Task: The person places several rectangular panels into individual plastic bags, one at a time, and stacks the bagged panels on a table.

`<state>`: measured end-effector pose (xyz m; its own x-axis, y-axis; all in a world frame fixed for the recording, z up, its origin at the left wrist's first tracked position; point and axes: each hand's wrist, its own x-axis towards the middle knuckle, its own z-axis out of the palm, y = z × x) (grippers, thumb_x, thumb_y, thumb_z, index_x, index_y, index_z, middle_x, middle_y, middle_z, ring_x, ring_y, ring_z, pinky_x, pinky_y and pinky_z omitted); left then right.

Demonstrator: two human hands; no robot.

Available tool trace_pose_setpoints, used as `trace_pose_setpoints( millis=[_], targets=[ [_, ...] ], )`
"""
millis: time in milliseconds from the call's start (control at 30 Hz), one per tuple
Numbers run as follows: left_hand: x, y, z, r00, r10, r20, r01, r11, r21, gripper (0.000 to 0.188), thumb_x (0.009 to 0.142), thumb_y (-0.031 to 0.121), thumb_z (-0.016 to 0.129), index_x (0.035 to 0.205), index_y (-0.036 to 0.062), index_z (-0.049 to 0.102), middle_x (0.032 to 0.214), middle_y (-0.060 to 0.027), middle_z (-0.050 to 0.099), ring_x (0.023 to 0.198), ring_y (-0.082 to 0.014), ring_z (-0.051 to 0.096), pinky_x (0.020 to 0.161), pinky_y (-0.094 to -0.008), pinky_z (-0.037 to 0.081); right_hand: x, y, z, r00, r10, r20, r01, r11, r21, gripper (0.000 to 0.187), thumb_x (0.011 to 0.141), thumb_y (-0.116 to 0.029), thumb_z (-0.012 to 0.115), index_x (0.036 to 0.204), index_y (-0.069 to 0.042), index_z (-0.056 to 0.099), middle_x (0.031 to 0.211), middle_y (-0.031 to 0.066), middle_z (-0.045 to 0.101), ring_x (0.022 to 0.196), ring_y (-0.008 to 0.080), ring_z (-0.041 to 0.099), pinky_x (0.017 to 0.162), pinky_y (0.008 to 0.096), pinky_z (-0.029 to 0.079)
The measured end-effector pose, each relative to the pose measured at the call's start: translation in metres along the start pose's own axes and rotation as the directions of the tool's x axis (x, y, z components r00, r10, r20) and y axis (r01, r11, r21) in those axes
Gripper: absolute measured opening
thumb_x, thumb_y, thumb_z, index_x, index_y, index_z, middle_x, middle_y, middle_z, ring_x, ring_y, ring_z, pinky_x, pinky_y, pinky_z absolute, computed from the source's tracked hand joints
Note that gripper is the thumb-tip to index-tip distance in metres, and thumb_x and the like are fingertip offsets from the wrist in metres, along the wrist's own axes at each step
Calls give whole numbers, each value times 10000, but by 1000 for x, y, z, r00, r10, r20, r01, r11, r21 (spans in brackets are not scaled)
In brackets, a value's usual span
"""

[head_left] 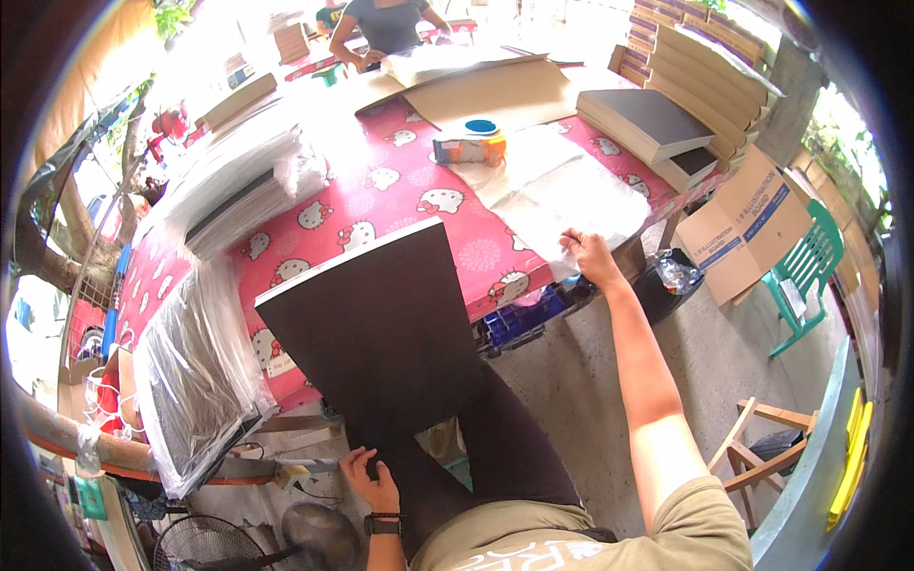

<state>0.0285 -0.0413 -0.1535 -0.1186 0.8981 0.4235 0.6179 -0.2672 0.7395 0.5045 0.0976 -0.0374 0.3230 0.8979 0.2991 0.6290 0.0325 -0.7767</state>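
Note:
A large black board [376,328] with a pale edge leans over the near table edge and my lap. Just below its lower end, near my thigh, is my left hand [373,481], its fingers loosely curled and apart, with nothing visible in them. My right hand [587,257] reaches to the near right table edge. Its fingers pinch the near edge of a thin white sheet [581,195], part of a spread lying on the table. Beyond the sheet sits an orange and grey tape dispenser [471,150], with a blue-cored tape roll [482,127] next to it.
A pink patterned cloth covers the table [381,205]. Plastic-wrapped boards [238,205] lie at left; another wrapped stack [195,381] hangs near the corner. Black-topped boards [647,124] are piled at right. A green chair [804,271] and fan [205,547] stand nearby. Another person [386,24] is across.

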Motion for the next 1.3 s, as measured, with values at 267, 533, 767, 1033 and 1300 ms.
trace_pose_setpoints(
  millis=[267, 533, 767, 1033, 1300],
  targets=[
    [-6, 3, 10, 996, -71, 51, 74, 994, -74, 243, 653, -36, 520, 882, 41, 548, 1013, -90, 480, 892, -218, 467, 722, -309, 393, -23, -51, 9, 975, -193, 113, 213, 953, -216, 168, 805, -54, 408, 888, 23, 532, 765, 146, 596, 742, 225, 592, 657, 293, 457],
    [38, 95, -12, 905, 211, 369, 71, 781, -620, 724, 602, 272, 726, 1199, 50, 382, 1244, -157, 373, 1128, -287, 390, 926, -394, 325, -178, -154, 98, 153, -364, 919, 95, 931, 353, 148, 827, -175, 522, 852, -30, 536, 750, 153, 563, 699, 265, 564, 625, 345, 434],
    [75, 133, 12, 701, 166, 694, 451, 650, -611, 633, 662, 201, 739, 1178, 13, 426, 1048, -81, 527, 948, -129, 491, 818, -266, 401, -159, -186, 104, 678, -117, 726, -219, 911, 351, 138, 803, -132, 556, 827, 2, 578, 679, 87, 575, 629, 123, 521, 591, 279, 435],
    [83, 134, 8, 732, -137, 668, 638, 484, -599, 176, 764, 173, 659, 826, 13, 619, 635, 34, 547, 524, -14, 416, 458, -170, 302, -149, -169, 94, 796, -7, 605, -432, 694, 576, 333, 816, -306, 580, 964, -10, 540, 778, 5, 548, 703, 57, 490, 640, 198, 397],
    [87, 142, 8, 792, -253, 555, 598, 504, -624, 190, 798, 215, 624, 787, 26, 607, 578, 58, 496, 483, -6, 370, 430, -172, 274, -165, -168, 110, 856, 35, 516, -380, 720, 581, 118, 787, -94, 614, 834, 6, 571, 732, 35, 582, 692, 102, 527, 634, 234, 435]
  ],
)
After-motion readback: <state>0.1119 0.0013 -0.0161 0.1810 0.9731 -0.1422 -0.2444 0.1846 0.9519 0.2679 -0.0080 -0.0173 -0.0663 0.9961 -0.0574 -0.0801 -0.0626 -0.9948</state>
